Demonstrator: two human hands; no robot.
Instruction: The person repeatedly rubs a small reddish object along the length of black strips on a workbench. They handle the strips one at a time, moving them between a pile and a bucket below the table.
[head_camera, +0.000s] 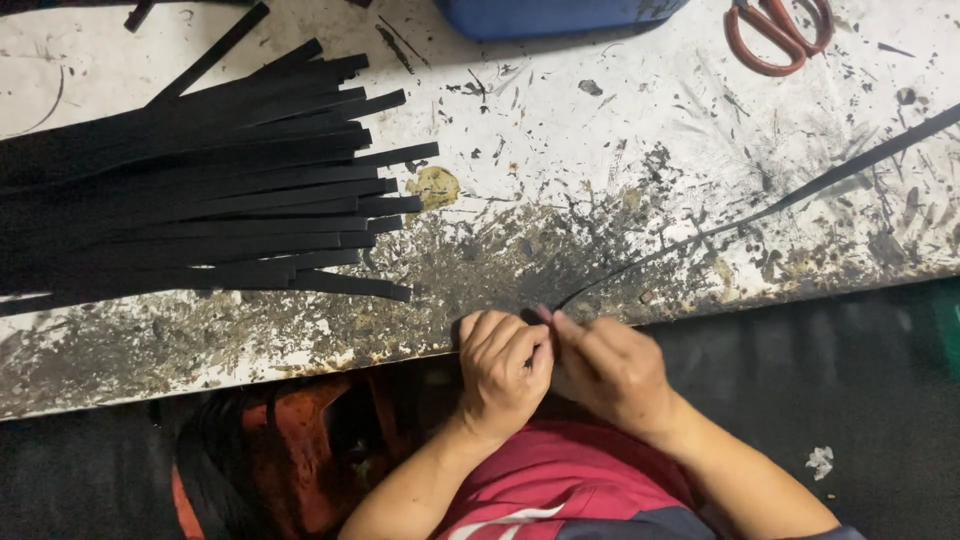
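Both hands (548, 362) on one black strip (760, 212).

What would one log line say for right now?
left hand: pinching black strip end | right hand: pinching same end | strip pile: left on table | scissors: top right

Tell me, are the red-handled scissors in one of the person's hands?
No. The scissors lie on the table's far right edge, while both hands pinch a thin black strip at the near edge.

Bare forearms; a red top (560, 480) with a white stripe and dark panel.
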